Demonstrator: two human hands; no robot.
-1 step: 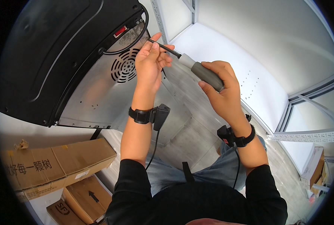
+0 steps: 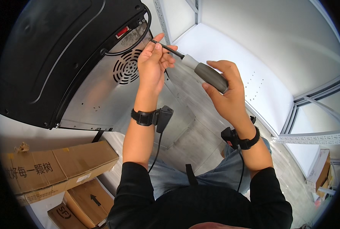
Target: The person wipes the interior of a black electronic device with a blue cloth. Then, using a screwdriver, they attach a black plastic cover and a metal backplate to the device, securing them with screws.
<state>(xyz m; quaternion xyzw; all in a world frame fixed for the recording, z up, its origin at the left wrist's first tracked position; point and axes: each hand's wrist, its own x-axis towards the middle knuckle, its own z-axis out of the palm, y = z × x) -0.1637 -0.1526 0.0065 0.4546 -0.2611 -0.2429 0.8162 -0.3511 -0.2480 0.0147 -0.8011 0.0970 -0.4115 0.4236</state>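
A thick screwdriver (image 2: 212,74) with a dark grey handle, a light grey collar and a long black shaft slants up and left. My right hand (image 2: 229,87) is round the back of its handle, thumb below and the index finger lifted a little off it. With thumb and fingers, my left hand (image 2: 153,61) pinches the thin black shaft near its tip; the other fingers are loosely curled. That tip lies by the upper edge of a silver metal panel (image 2: 101,91) with round vent slots. What the tip meets is hidden by the fingers.
A black cover (image 2: 36,57) carries a red switch (image 2: 122,32) on its edge, and a black cable (image 2: 137,44) loops beside the left hand. Cardboard boxes (image 2: 82,156) stand at lower left. On the right is a white shelf (image 2: 231,57) in a metal frame.
The fingers of my right hand have loosened and risen slightly from the screwdriver handle. My left hand and the screwdriver stay in place.
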